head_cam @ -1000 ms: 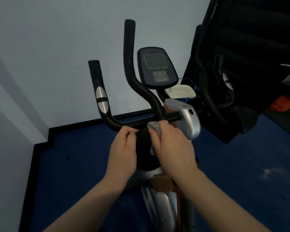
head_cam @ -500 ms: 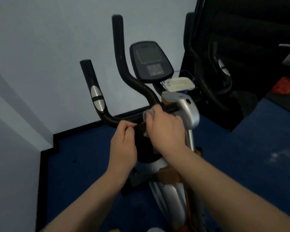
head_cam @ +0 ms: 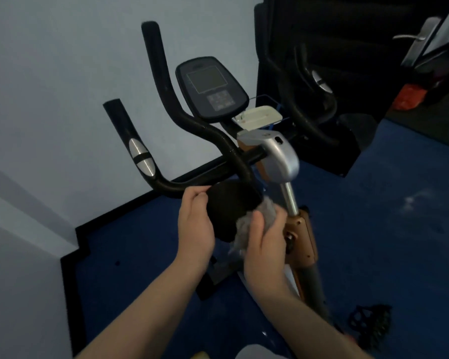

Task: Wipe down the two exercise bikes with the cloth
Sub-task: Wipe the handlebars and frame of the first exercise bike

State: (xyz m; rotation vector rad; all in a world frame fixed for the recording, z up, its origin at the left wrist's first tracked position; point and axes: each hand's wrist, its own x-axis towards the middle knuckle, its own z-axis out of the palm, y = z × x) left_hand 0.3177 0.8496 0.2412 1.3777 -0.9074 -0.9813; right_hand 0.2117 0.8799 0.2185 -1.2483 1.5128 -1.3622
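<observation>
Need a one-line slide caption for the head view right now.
Right hand presses grey cloth against bike's black pad; left hand steadies it.

The console point(head_cam: 210, 87) sits above the handlebars point(head_cam: 192, 130), with a tray point(head_cam: 257, 116) to its right. A second exercise bike point(head_cam: 309, 99) stands behind, further right. A pedal point(head_cam: 368, 320) lies near the floor point(head_cam: 373, 216), bottom right.

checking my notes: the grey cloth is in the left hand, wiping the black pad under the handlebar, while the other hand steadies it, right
Not quite. The head view shows the grey cloth in the right hand, wiping the black pad under the handlebar; the left hand steadies it.
</observation>
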